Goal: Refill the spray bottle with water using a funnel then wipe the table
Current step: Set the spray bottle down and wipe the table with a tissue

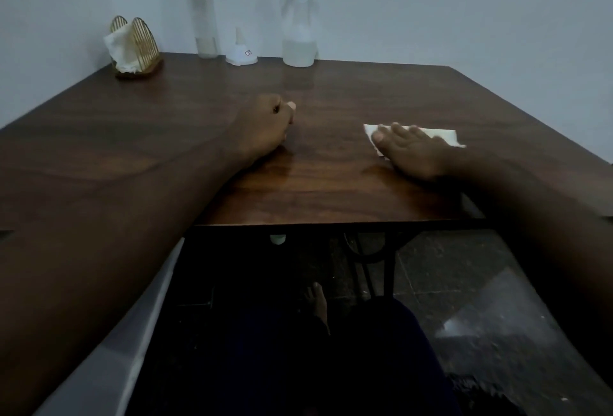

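Spray bottle [298, 17]: standing upright at the far edge of the desk [166, 136], against the wall; clear body holding liquid in its lower part, white trigger head sitting on top.
Funnel [241, 52]: white, sitting mouth-down just left of the spray bottle, spout pointing up.
Water bottle [200, 7]: tall, clear, purple cap on; standing just left of the funnel, a little liquid showing at the bottom.
Tissue [441, 135]: white, folded, lying flat on the right side of the desk, well apart from the bottles.
Right hand [414, 150]: lying palm-down on the tissue, fingers straight and spread, pressing it onto the wood.
Left hand [265, 123]: resting near the middle of the desk, fingers curling into a loose fist, gripping nothing; thumb tip poking out on the right.
Napkin holder [141, 47]: gold wire, sitting at the far left corner, white napkins tucked inside.
Below the desk: dark metal frame [374, 249] and a bare foot [318, 302] showing on the dark floor.
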Tool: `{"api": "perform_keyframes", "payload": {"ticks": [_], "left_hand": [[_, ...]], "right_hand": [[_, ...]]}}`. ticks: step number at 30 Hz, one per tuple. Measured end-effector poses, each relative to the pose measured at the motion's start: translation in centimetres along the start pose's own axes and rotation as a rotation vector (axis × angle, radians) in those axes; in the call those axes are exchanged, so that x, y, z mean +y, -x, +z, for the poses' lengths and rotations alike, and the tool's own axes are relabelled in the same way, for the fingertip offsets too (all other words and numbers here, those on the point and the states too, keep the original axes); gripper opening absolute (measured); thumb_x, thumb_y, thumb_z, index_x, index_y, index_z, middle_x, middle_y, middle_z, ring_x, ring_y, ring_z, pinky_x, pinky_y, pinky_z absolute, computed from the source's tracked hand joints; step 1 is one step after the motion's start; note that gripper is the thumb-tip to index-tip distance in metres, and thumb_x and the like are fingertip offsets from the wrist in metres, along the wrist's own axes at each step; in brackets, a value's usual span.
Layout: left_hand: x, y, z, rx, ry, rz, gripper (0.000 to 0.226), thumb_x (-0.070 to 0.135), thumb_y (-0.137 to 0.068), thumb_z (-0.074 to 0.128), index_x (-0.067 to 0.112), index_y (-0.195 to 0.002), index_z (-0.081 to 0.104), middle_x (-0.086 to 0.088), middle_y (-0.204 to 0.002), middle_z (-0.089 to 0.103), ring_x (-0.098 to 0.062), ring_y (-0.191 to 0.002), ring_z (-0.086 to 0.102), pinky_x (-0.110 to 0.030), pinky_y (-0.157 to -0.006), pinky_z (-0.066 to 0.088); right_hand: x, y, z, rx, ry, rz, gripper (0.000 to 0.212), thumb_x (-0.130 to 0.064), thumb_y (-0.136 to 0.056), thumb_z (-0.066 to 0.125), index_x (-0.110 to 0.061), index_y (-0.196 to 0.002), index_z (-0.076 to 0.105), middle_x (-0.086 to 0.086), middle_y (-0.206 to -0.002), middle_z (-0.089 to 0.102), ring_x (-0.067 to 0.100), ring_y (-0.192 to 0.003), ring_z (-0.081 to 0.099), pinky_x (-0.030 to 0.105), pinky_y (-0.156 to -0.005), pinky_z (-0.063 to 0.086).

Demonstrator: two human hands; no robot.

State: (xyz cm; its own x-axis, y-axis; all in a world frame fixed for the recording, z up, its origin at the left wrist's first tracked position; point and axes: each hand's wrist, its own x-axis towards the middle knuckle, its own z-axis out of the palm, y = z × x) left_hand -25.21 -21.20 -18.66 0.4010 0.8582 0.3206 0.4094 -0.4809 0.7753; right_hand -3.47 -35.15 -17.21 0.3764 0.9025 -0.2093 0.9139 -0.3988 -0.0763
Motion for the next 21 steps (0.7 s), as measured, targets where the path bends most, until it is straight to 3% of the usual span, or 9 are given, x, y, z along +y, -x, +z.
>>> {"api": "perform_keyframes", "payload": {"ticks": [3, 6, 7, 9, 11, 13, 16, 21], "left_hand": [[0.2, -0.9, 0.1, 0.076, -0.028, 0.019, 0.040, 0.035, -0.098, 0.045, 0.001, -0.086, 0.062, -0.006, -0.069, 0.058, -0.013, -0.060, 0.052, -0.031, -0.060, 0.042], [0.2, -2.0, 0.3, 0.197, 0.005, -0.013, 0.041, 0.032, -0.098, 0.045, -0.006, -0.090, 0.060, -0.022, -0.086, 0.063, -0.030, -0.079, 0.059, -0.040, -0.074, 0.047], [0.1, -2.4, 0.3, 0.220, 0.007, -0.015, 0.041, 0.031, -0.098, 0.045, -0.006, -0.088, 0.060, -0.023, -0.086, 0.062, -0.030, -0.077, 0.058, -0.041, -0.076, 0.047], [-0.2, -2.9, 0.1, 0.224, 0.015, -0.019, 0.042, 0.030, -0.098, 0.045, -0.007, -0.085, 0.061, -0.020, -0.077, 0.058, -0.023, -0.069, 0.052, -0.041, -0.071, 0.046], [-0.7, -3.3, -0.1, 0.215, 0.086, -0.046, 0.040, 0.029, -0.098, 0.047, -0.004, -0.081, 0.060, -0.013, -0.070, 0.053, -0.019, -0.065, 0.049, -0.038, -0.065, 0.043], [-1.0, -3.5, -0.1, 0.236, 0.170, -0.080, 0.035, 0.027, -0.097, 0.048, 0.007, -0.071, 0.058, -0.003, -0.062, 0.050, -0.015, -0.060, 0.047, -0.033, -0.063, 0.040], [-1.0, -4.3, 0.1, 0.221, 0.149, -0.081, 0.036, 0.028, -0.097, 0.048, 0.010, -0.068, 0.060, 0.002, -0.058, 0.051, -0.011, -0.055, 0.046, -0.029, -0.059, 0.038], [-1.0, -6.0, 0.5, 0.138, 0.053, -0.034, 0.038, 0.033, -0.096, 0.046, -0.001, -0.085, 0.060, -0.001, -0.067, 0.051, -0.009, -0.059, 0.045, -0.026, -0.058, 0.035]], "right_hand": [[-3.0, 0.2, 0.9, 0.063, 0.023, -0.047, 0.081, -0.071, -0.093, 0.003, -0.022, -0.158, 0.002, 0.001, -0.167, -0.002, 0.025, -0.153, -0.001, 0.056, -0.120, 0.003], [-8.8, 1.7, 3.1, 0.046, 0.035, -0.417, 0.095, -0.082, -0.080, 0.000, -0.027, -0.158, 0.001, -0.004, -0.166, -0.004, 0.017, -0.152, -0.004, 0.049, -0.119, 0.000], [-9.6, 1.7, 3.3, 0.016, 0.048, -0.508, 0.093, -0.082, -0.079, -0.001, -0.032, -0.157, -0.001, -0.007, -0.166, -0.006, 0.014, -0.152, -0.007, 0.047, -0.119, -0.003], [-8.3, -0.3, 2.2, -0.012, 0.087, -0.589, 0.071, -0.070, -0.094, 0.009, -0.036, -0.156, -0.001, -0.010, -0.165, -0.007, 0.012, -0.150, -0.008, 0.044, -0.119, -0.004], [-5.0, -3.1, 0.4, -0.003, 0.100, -0.419, 0.059, -0.054, -0.104, 0.014, -0.032, -0.157, 0.001, -0.006, -0.166, -0.005, 0.015, -0.152, -0.005, 0.046, -0.122, -0.001], [-2.0, -5.4, -1.2, -0.009, 0.067, -0.105, 0.064, -0.058, -0.102, 0.009, -0.028, -0.158, 0.001, 0.000, -0.167, -0.005, 0.020, -0.153, -0.005, 0.051, -0.122, 0.002], [-3.4, -6.4, -1.0, 0.007, 0.085, -0.018, 0.076, -0.069, -0.095, 0.004, -0.028, -0.158, -0.001, 0.004, -0.166, -0.007, 0.027, -0.153, -0.006, 0.056, -0.120, 0.001], [-9.9, -3.3, 2.6, 0.004, 0.091, -0.577, 0.086, -0.083, -0.079, -0.001, -0.041, -0.154, -0.004, -0.009, -0.165, -0.009, 0.012, -0.150, -0.010, 0.040, -0.115, -0.007]]}}
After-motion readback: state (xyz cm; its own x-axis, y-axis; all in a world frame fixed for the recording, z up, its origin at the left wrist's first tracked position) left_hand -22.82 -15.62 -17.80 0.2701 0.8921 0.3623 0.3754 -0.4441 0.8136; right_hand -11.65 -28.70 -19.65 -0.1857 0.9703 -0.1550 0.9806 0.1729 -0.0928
